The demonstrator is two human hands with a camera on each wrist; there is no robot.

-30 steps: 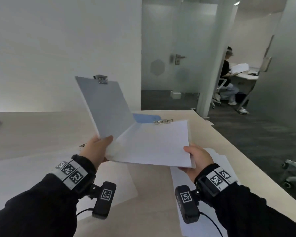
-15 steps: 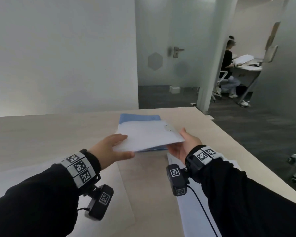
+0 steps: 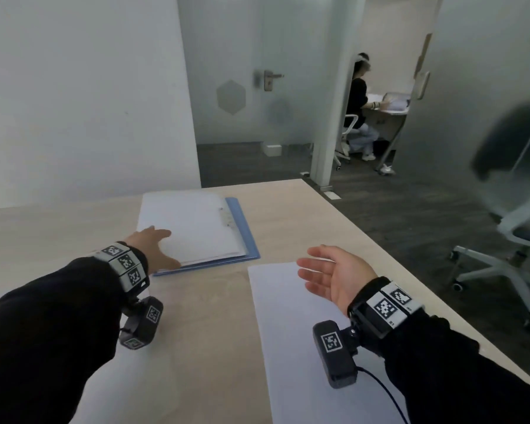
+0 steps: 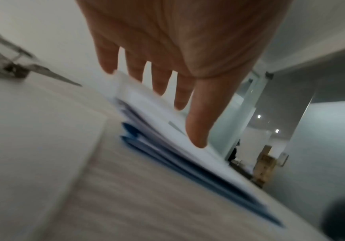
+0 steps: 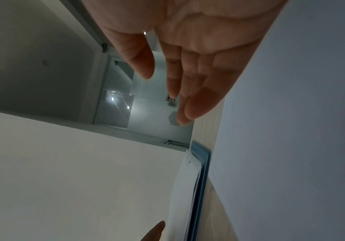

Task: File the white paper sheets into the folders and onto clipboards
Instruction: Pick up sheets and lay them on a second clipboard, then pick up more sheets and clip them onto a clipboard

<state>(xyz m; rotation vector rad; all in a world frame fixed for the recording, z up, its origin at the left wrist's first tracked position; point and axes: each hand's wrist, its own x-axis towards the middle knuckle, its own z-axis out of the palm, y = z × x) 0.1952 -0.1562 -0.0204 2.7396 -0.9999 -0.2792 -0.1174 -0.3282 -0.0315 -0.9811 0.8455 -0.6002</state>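
A stack of white sheets (image 3: 193, 228) lies flat on a blue folder (image 3: 244, 231) at the back middle of the table. My left hand (image 3: 166, 249) reaches over the stack's near left corner with straight, spread fingers, thumb at its near edge, holding nothing. The blurred left wrist view shows the left hand (image 4: 167, 101) just above the sheets (image 4: 167, 130) and blue folder (image 4: 188, 172). My right hand (image 3: 306, 264) hovers open, palm turned left, over a loose white sheet (image 3: 288, 338) near the right edge. From the right wrist, the right hand (image 5: 167, 84) is empty beside that sheet (image 5: 291, 146).
Another white sheet (image 3: 104, 399) lies at the near left under my left arm; a metal clip (image 4: 13, 68) shows beside it. The table's right edge (image 3: 380, 249) drops to dark floor with an office chair (image 3: 517, 209). A person sits in the room behind.
The lifted folder of sheets came down onto the blue folder and lies flat. Both hands let go; the right hand drew back to the right, over the loose sheet.
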